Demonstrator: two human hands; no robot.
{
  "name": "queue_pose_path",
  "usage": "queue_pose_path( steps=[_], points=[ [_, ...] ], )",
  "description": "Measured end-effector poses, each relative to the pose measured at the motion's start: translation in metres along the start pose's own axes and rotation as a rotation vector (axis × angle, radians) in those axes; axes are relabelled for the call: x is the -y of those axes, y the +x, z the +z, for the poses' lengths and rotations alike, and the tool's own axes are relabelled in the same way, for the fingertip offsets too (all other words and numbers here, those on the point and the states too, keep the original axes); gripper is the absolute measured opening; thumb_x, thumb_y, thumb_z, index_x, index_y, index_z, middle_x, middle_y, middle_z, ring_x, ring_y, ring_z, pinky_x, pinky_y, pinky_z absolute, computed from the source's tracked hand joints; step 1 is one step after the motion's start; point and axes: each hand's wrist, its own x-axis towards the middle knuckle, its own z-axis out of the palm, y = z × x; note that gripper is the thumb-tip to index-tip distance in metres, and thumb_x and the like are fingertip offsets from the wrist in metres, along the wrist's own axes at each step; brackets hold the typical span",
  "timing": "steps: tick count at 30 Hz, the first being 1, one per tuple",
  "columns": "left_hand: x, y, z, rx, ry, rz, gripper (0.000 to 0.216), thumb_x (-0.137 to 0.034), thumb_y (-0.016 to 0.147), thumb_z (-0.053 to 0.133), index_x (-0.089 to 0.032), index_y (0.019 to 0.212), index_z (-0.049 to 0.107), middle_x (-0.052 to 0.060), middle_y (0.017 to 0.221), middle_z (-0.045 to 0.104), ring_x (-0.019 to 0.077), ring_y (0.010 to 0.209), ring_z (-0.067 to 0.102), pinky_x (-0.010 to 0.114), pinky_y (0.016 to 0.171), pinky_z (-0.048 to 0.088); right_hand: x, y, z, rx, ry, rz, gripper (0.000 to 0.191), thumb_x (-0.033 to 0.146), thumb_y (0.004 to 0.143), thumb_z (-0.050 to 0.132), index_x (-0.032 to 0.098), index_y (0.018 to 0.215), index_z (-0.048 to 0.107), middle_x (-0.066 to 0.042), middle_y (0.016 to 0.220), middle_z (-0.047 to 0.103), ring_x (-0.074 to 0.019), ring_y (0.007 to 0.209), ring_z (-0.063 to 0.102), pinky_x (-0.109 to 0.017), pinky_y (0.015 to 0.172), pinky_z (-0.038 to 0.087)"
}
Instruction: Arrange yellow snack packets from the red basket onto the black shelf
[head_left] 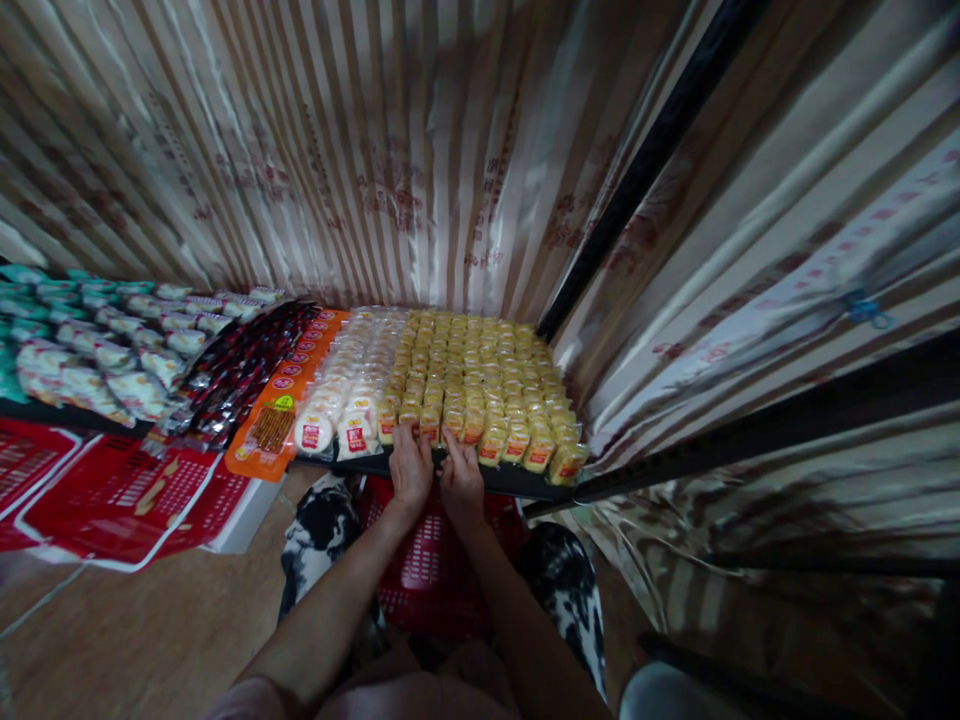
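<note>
Rows of small yellow snack packets (480, 370) in clear wrapping, with red and orange labels at the front, fill the right end of a black shelf. My left hand (411, 472) is at the shelf's front edge, its fingers bent in and closed at a front packet (430, 424). Close beside it on the right, my right hand (460, 484) has its index finger reaching to the same packet, the other fingers curled. The fingertips partly cover the packet's lower part. Left of the yellow rows stand white round snack packets (357, 428) with red labels.
Further left lie an orange bag of stick snacks (281, 400), dark red packets (240, 370), and white and green packets (97, 340). A red basket (427, 560) stands between my knees. Red printed boxes (142, 500) are at lower left. A black post (637, 170) and striped curtains (360, 150) border the shelf.
</note>
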Motion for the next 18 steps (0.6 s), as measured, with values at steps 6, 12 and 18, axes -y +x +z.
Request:
queue_pose_path(
  steps=[6,12,18],
  points=[
    [0.007,-0.010,0.004,0.107,0.126,0.131,0.016,-0.023,0.089,0.039,-0.018,0.092,0.054,0.007,0.091,0.056,0.0169,0.084,0.057,0.026,0.074,0.046,0.000,0.001,-0.001,-0.036,-0.119,-0.028,0.048,0.023,0.086,0.030,0.022,0.132,0.044,-0.007,0.094,0.053,-0.0163,0.082,0.057,-0.030,0.078,0.050],
    [0.016,-0.012,0.004,0.150,0.151,0.166,0.022,-0.025,0.090,0.038,-0.017,0.100,0.056,0.009,0.097,0.058,0.0175,0.090,0.058,0.026,0.078,0.047,-0.003,0.000,0.000,-0.001,-0.061,-0.010,0.048,0.020,0.087,0.029,0.024,0.132,0.042,-0.007,0.101,0.053,-0.0136,0.078,0.058,-0.027,0.078,0.050],
    [0.022,-0.007,0.002,0.151,0.100,0.229,0.027,-0.024,0.090,0.040,-0.020,0.112,0.055,0.009,0.115,0.053,0.0185,0.107,0.054,0.028,0.088,0.046,-0.005,0.000,0.001,-0.008,-0.096,-0.031,0.048,0.020,0.086,0.029,0.022,0.132,0.041,-0.009,0.109,0.053,-0.0163,0.090,0.058,-0.031,0.084,0.048]
  ],
)
